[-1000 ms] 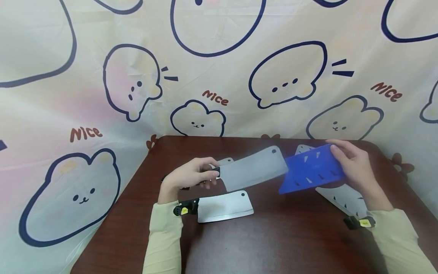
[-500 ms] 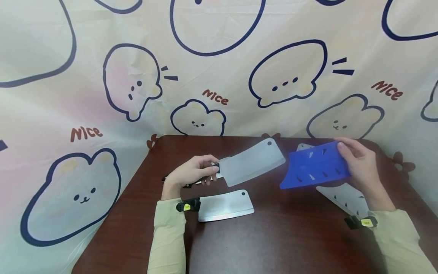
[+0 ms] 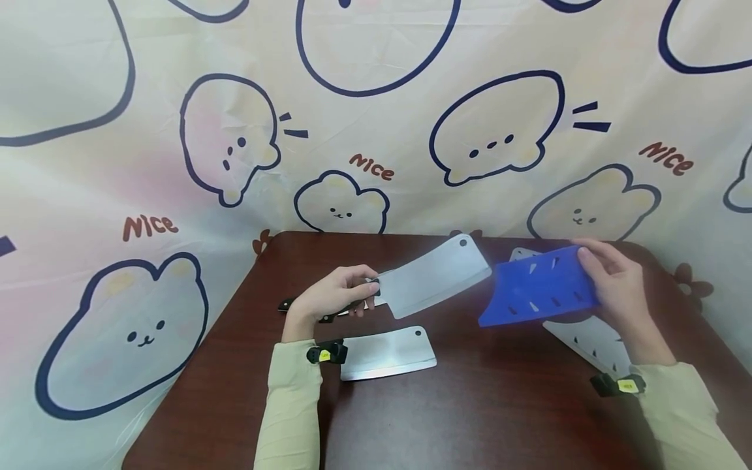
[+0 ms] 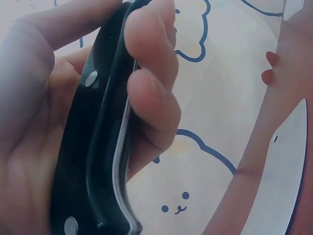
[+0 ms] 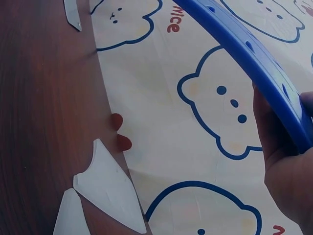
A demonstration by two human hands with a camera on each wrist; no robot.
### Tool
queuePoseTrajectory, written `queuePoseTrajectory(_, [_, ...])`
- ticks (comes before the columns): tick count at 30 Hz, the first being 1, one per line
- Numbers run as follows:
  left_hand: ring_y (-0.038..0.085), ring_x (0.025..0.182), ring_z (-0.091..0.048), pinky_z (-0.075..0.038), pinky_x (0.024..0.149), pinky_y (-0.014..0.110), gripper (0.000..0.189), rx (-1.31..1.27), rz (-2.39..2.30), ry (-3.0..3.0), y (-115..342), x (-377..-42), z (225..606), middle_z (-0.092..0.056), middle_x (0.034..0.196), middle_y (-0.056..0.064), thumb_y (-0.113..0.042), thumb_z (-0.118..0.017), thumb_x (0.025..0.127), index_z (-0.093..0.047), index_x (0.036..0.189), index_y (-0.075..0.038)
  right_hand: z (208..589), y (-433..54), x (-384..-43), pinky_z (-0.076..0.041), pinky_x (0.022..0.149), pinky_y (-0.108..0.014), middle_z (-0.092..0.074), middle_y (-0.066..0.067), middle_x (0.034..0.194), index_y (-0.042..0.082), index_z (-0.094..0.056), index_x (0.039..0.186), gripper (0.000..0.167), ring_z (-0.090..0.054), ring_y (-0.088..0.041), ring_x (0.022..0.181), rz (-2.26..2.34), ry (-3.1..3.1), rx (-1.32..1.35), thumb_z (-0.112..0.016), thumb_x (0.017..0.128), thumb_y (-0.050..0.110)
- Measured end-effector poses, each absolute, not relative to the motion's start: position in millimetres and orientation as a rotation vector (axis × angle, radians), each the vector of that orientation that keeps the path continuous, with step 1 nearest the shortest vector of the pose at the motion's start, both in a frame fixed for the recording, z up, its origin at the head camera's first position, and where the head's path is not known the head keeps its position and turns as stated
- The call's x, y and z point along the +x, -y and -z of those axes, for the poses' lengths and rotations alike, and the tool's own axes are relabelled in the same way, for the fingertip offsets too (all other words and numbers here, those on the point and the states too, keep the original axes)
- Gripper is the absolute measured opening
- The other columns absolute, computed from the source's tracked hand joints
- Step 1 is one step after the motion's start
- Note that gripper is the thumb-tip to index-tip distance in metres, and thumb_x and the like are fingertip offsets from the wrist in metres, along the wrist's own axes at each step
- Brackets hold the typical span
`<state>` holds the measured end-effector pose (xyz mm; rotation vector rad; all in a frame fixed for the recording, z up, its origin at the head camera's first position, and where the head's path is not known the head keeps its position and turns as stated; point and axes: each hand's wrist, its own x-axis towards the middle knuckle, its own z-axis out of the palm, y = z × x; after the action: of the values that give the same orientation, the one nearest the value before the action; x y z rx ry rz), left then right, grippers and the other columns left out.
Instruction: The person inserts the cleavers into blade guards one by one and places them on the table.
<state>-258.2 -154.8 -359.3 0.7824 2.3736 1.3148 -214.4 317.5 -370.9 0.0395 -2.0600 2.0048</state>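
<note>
My left hand [image 3: 337, 294] grips the black riveted handle [image 4: 98, 117] of a cleaver [image 3: 435, 277], with fingers and thumb curled round it. The wide steel blade, with a hole near its far corner, is raised above the table and points right. My right hand [image 3: 619, 294] pinches a blue blade guard [image 3: 540, 287] with cutouts by its right end. In the right wrist view, the blue guard [image 5: 254, 63] shows edge-on between thumb and fingers. The blade's corner lies right beside the guard's left edge in the head view; whether they touch I cannot tell.
Another cleaver [image 3: 388, 354] lies flat before the left hand, its handle hidden by that wrist. Behind the hand lies a knife with a black handle [image 3: 286, 305], partly covered. White guards [image 3: 590, 339] [image 5: 105, 191] lie by the right hand on the dark table [image 3: 458, 418].
The cleaver's far end has risen and shifted slightly left. The blue guard has moved a little right, so blade and guard overlap less in the head view. Both hands keep their hold.
</note>
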Motion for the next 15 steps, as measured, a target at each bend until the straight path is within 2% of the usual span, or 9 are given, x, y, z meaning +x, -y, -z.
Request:
queuePoseTrajectory(10, [0.022, 0.061, -0.062, -0.053, 0.058, 0.032, 0.019, 0.778, -1.279, -2.397, 150.2, -260.6, 363.5, -0.069, 0.081, 0.008, -0.028, -0.056, 0.1, -0.063, 0.114, -0.018, 375.3, -315.8, -214.6, -0.057, 0.06, -0.022, -0.058, 0.011, 0.118, 0.014, -0.054, 0.14, 0.046, -0.065, -0.001, 0.088, -1.932, 2.106, 0.063, -0.06, 0.097, 0.03])
queuePoseTrajectory(15, [0.023, 0.061, -0.061, -0.053, 0.057, 0.032, 0.02, 0.778, -1.312, -2.408, 152.1, -260.9, 364.9, -0.069, 0.082, 0.014, -0.028, -0.056, 0.1, -0.063, 0.114, -0.017, 372.3, -316.3, -214.7, -0.057, 0.059, -0.023, -0.059, 0.009, 0.118, 0.011, -0.053, 0.14, 0.048, -0.064, -0.003, 0.089, -1.951, 2.082, 0.062, -0.061, 0.097, 0.03])
